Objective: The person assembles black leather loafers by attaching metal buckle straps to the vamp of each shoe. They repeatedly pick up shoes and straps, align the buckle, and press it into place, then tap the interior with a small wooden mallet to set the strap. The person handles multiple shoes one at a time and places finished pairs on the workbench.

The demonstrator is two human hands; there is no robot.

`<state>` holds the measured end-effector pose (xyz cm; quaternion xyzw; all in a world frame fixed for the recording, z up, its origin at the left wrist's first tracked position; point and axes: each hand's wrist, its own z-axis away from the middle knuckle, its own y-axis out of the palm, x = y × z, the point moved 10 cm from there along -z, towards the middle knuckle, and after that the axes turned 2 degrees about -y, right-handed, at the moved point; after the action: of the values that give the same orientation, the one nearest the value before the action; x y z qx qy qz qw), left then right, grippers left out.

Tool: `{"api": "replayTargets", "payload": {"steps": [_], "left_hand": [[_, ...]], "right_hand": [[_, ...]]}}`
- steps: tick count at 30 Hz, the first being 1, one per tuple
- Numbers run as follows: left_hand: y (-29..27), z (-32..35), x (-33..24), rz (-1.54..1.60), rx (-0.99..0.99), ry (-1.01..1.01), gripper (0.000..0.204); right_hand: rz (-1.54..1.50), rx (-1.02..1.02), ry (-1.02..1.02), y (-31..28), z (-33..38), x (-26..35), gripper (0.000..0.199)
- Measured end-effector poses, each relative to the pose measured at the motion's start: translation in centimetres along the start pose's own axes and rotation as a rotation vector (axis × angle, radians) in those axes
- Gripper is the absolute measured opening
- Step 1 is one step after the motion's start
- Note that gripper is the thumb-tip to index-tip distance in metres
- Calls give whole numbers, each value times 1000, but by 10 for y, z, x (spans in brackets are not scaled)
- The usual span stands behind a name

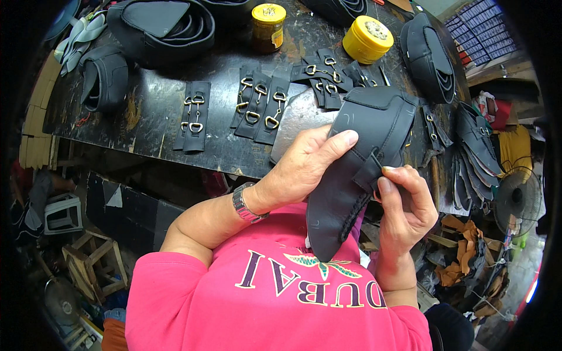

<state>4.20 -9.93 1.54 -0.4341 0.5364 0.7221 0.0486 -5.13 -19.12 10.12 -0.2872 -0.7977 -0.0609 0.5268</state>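
A black leather shoe upper [374,128] is up in front of my chest, its pointed end hanging down. My left hand [295,167] is closed on its left side, thumb on the outer face and fingers hidden behind. At the right edge of the upper, the thumb and forefinger of my right hand [410,202] pinch a short black strap [367,173] that lies across it. Whether the strap is fixed to the upper, I cannot tell. On the table beyond, several black straps [272,108] with gold-coloured metal bits lie in groups.
Beyond my hands is a worn dark table [158,128] with a metal plate [298,120]. A dark jar with a yellow lid [268,29] and a yellow tub [367,40] stand at the back. Stacked black uppers [164,29] lie left, more [430,58] right. A fan [518,196] stands far right.
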Motion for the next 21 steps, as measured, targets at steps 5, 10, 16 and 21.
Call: {"api": "replayTargets", "payload": {"steps": [5, 10, 16, 21], "left_hand": [[-3, 0, 0, -24, -16, -8, 33], [-2, 1, -2, -72, -8, 9, 32], [-2, 2, -3, -83, -8, 12, 34], [-3, 1, -3, -104, -13, 18, 34]], "right_hand": [[-11, -22, -107, -6, -2, 19, 19], [40, 30, 3, 1, -6, 0, 20], [96, 32, -14, 0, -7, -5, 20], [217, 51, -20, 2, -10, -2, 21]]}}
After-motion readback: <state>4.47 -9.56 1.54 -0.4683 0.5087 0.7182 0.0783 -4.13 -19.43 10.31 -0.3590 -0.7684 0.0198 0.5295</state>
